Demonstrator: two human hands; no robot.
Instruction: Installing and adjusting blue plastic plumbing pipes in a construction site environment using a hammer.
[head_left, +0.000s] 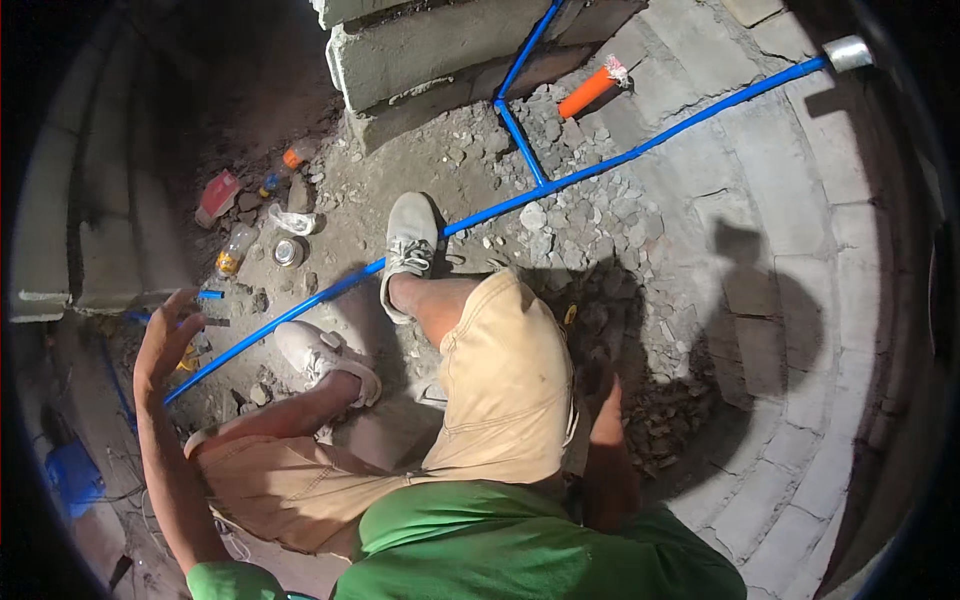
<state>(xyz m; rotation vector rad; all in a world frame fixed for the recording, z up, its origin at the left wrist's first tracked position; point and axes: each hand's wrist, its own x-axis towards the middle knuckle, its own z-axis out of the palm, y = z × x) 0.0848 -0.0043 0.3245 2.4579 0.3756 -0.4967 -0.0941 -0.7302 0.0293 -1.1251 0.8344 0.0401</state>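
Note:
My left hand [163, 343] is raised at the left, beside the block wall's end, with its fingers apart and nothing seen in them. Just past its fingertips lies a short blue pipe piece [210, 295]. A long blue pipe [610, 163] crosses the rubble floor diagonally, passing under or behind my shoe, its lower-left end near my left wrist. From it a blue branch pipe [520, 143] runs up along the wall. My right hand [603, 390] is low beside my knee, over dark rubble; shadow hides its fingers.
An orange pipe stub [588, 93] sticks up near the block wall [400, 65]. A can [288, 252], a plastic bottle [236, 248] and other litter lie left of my shoes. Broken stones [620, 225] cover the ground by the right-hand wall [780, 230]. A blue object [73, 478] sits far left.

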